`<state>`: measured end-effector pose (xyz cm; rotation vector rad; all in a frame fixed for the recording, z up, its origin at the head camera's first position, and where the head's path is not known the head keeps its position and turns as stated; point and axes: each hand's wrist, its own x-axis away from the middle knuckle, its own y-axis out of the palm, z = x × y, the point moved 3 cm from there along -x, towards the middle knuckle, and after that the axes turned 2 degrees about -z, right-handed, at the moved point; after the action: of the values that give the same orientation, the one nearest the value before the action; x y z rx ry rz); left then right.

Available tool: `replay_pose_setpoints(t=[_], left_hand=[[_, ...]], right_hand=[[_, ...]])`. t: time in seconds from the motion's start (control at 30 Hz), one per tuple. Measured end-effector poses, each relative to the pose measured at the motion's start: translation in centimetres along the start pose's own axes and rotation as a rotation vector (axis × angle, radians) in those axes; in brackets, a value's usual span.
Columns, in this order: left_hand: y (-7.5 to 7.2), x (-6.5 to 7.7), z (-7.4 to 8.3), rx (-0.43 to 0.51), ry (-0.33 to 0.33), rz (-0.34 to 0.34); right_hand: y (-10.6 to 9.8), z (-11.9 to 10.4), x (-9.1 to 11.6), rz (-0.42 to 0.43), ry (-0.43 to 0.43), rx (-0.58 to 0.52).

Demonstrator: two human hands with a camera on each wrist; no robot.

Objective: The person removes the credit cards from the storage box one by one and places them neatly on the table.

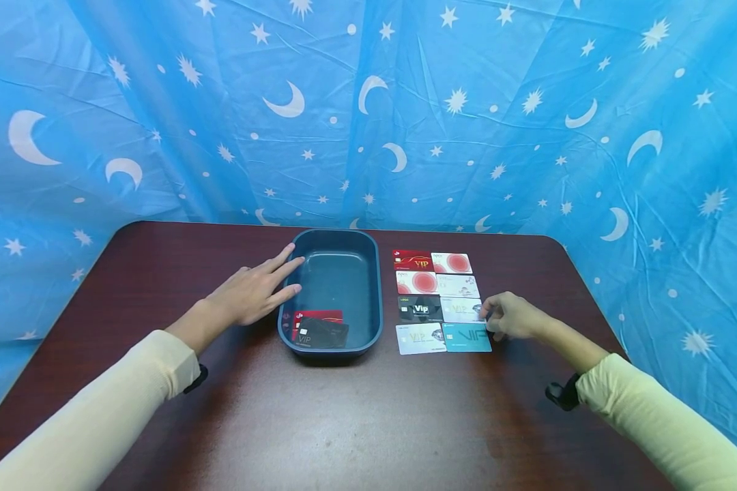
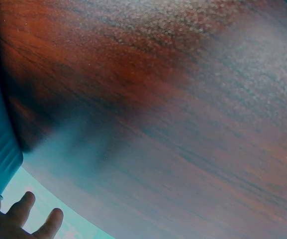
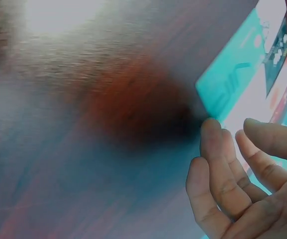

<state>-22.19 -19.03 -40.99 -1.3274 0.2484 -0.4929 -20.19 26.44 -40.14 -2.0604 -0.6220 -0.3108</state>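
Observation:
My left hand [image 1: 254,290] lies spread over the left rim of a dark blue bin [image 1: 376,300], its fingertips just past the edge. Inside the bin, a black VIP card [image 1: 322,334] overlaps a red card [image 1: 328,316]. On the right, my right hand [image 1: 516,315] reaches the right side of the laid-out cards. Its fingertips [image 3: 211,127] are right at the edge of a teal VIP card [image 1: 467,337] and a white VIP card [image 1: 457,309] behind it. The right thumb stands apart from the fingers, with nothing seen gripped between them.
Other cards lie in two columns right of the bin: a red VIP card [image 1: 411,260], a black Vip card [image 1: 420,309], a white card [image 1: 420,339] and several more. A blue curtain [image 1: 368,136] with moons and stars hangs behind the dark brown table [image 1: 356,423].

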Motion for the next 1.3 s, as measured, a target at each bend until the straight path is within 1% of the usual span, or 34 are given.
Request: replay_pose_setpoints(t=[0.17, 0.33, 0.43, 0.57, 0.67, 0.77, 0.87, 0.93, 1.03, 1.17, 1.3], left_hand=[[0.0, 0.0, 0.0, -0.002, 0.001, 0.001], [0.0, 0.1, 0.0, -0.005, 0.002, -0.003], [0.1, 0.1, 0.0, -0.001, 0.004, -0.002], [0.2, 0.0, 0.0, -0.006, 0.000, 0.001], [0.3, 0.0, -0.1, -0.011, -0.003, 0.000], [0.4, -0.1, -0.1, -0.009, -0.004, -0.002], [0.3, -0.1, -0.1, -0.004, -0.005, -0.002], [0.2, -0.1, -0.1, -0.004, -0.006, -0.002], [0.1, 0.0, -0.1, 0.001, -0.007, -0.002], [0.1, 0.0, 0.0, 0.005, -0.008, -0.004], [0.1, 0.0, -0.1, 0.006, -0.016, -0.005]], right_hand=[[-0.9, -1.8, -0.7, 0.035, -0.023, 0.016], [-1.5, -4.9, -1.9, 0.061, -0.049, 0.004], [-1.7, -7.1, -2.4, 0.068, -0.089, 0.001], [-1.8, -10.0, -2.9, 0.081, -0.167, -0.004], [-1.6, -12.2, -3.2, 0.073, -0.211, -0.017], [-1.2, -14.1, -3.3, 0.032, -0.241, -0.071], [-0.8, -15.8, -3.4, -0.033, -0.244, -0.149], [-0.5, -16.8, -3.5, -0.073, -0.247, -0.181], [-0.1, -17.9, -4.0, -0.113, -0.257, -0.178], [0.9, -19.3, -4.9, -0.147, -0.286, -0.128], [2.1, -20.3, -5.6, -0.216, -0.285, -0.115]])
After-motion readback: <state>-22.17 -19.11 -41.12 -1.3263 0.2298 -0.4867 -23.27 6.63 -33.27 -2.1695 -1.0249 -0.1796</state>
